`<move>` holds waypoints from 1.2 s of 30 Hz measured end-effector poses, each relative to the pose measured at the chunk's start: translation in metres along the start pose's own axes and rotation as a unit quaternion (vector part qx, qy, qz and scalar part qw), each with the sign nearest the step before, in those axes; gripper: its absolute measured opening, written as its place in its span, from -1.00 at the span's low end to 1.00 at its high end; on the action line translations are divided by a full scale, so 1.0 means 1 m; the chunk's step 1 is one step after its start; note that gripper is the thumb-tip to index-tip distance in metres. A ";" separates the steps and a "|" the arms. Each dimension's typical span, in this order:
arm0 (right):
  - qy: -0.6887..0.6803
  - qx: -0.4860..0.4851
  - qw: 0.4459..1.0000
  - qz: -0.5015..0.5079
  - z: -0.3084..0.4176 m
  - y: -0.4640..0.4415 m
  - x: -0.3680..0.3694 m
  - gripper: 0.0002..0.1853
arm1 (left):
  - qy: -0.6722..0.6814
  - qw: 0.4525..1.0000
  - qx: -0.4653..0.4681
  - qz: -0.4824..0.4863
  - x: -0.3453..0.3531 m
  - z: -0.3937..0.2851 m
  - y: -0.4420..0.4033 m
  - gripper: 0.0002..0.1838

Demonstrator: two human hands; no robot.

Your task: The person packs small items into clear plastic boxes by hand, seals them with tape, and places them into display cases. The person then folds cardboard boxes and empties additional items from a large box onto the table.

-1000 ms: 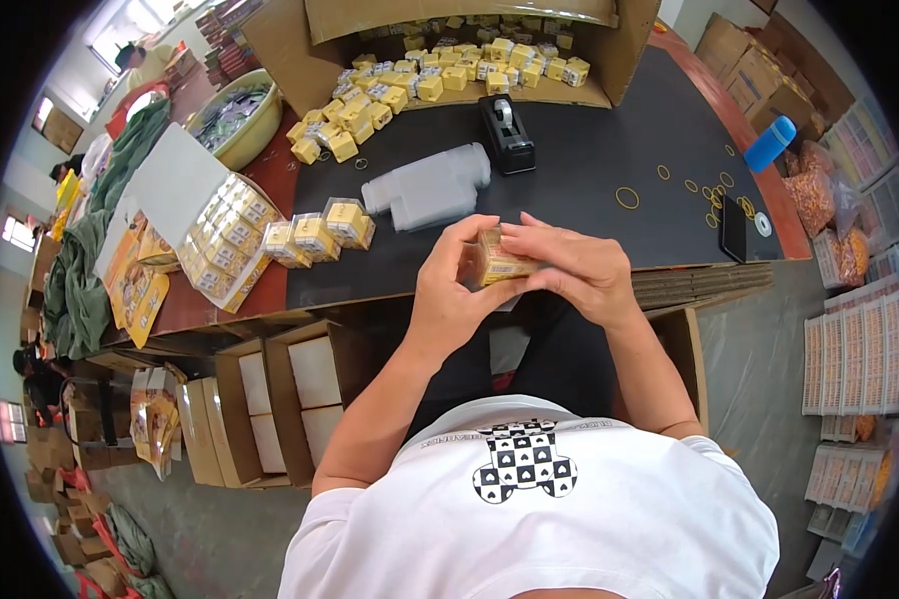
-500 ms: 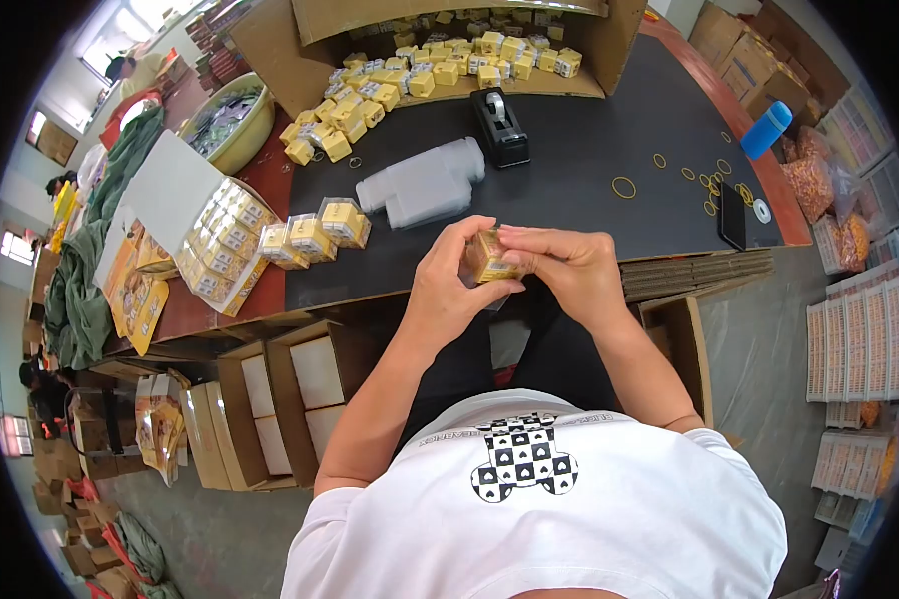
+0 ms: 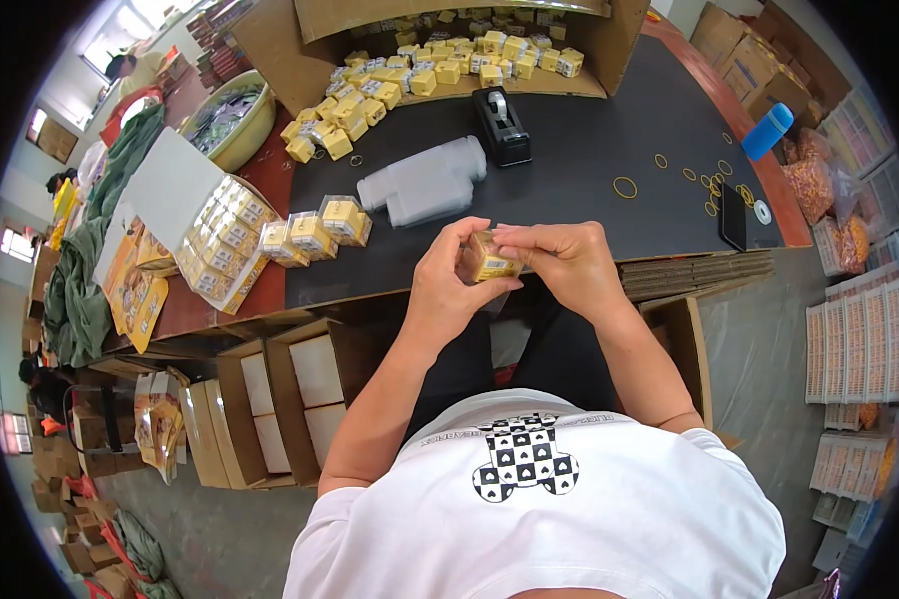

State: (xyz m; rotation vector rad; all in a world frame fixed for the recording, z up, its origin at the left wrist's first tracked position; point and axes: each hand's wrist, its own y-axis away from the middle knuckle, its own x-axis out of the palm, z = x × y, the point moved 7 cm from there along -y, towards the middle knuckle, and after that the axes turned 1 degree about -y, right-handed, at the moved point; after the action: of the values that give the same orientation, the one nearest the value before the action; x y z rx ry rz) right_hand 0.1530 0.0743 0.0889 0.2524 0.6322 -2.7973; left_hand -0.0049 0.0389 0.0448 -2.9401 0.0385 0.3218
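In front of my body, a small yellow box (image 3: 491, 266) sits inside a clear plastic case that shows at its edges. My left hand (image 3: 442, 288) wraps round it, thumb below and fingers behind. At its upper right edge, the fingers and thumb of my right hand (image 3: 567, 258) are pinched together against the case. Beyond my hands lies a stack of flat clear plastic sleeves (image 3: 425, 182). A row of yellow boxes in clear cases (image 3: 312, 238) stands to the left, beside an open white display carton (image 3: 225, 245) filled with similar boxes.
A large cardboard box (image 3: 619, 45) at the back spills loose yellow boxes (image 3: 355, 112) onto the black table mat. Near it stands a black tape dispenser (image 3: 502, 125). Rubber bands (image 3: 624, 188), a phone (image 3: 732, 217) and a blue bottle (image 3: 768, 131) are at the right.
My right fingers have shifted slightly left and closer along the top edge of the case. The left hand keeps its hold, and the box tilts a little differently.
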 end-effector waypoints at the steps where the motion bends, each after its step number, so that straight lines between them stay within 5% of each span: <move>1: -0.007 0.005 1.000 0.006 0.000 0.000 0.001 -0.77 | 0.000 1.000 -0.006 -0.003 0.000 0.000 0.000 -0.22; 5: -0.028 0.019 0.999 0.026 0.000 0.001 0.005 -0.78 | 0.000 1.000 -0.022 -0.014 0.003 0.001 -0.001 -0.22; 10: 0.130 -0.173 0.976 -0.007 0.028 0.010 0.008 -0.78 | 0.059 0.996 0.013 -0.067 0.005 -0.001 -0.005 -0.34; 14: -0.110 0.090 0.984 0.109 -0.028 -0.005 0.003 -0.84 | 0.038 0.994 0.067 -0.079 0.009 0.012 -0.003 -0.47; 16: -0.263 0.156 0.952 -0.023 -0.056 -0.046 -0.024 -0.85 | 0.060 0.992 0.074 -0.081 0.006 0.014 -0.002 -0.50; 19: -0.116 0.208 0.958 -0.157 -0.132 -0.104 -0.057 -0.86 | 0.112 0.986 0.070 -0.097 -0.005 0.018 0.004 -0.59; 22: -0.006 0.252 0.957 -0.145 -0.168 -0.146 -0.055 -0.80 | 0.098 0.988 0.075 -0.096 -0.008 0.018 0.006 -0.60; 24: 0.066 0.366 0.922 -0.109 -0.188 -0.156 -0.047 -0.83 | 0.084 0.989 0.075 -0.095 -0.010 0.019 0.008 -0.61; 30: -0.003 0.438 0.892 -0.110 -0.186 -0.163 -0.034 -0.89 | 0.085 0.992 0.046 -0.087 -0.019 0.030 0.014 -0.61; 36: -0.187 0.342 0.910 -0.143 -0.187 -0.151 -0.033 -0.89 | 0.083 0.992 0.046 -0.089 -0.018 0.035 0.012 -0.61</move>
State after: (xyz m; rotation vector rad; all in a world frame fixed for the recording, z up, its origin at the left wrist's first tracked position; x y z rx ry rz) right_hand 0.1616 0.2955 -0.0100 -0.2768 -0.4543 -3.1110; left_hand -0.0303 0.0333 0.0130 -2.8445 -0.1805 0.0486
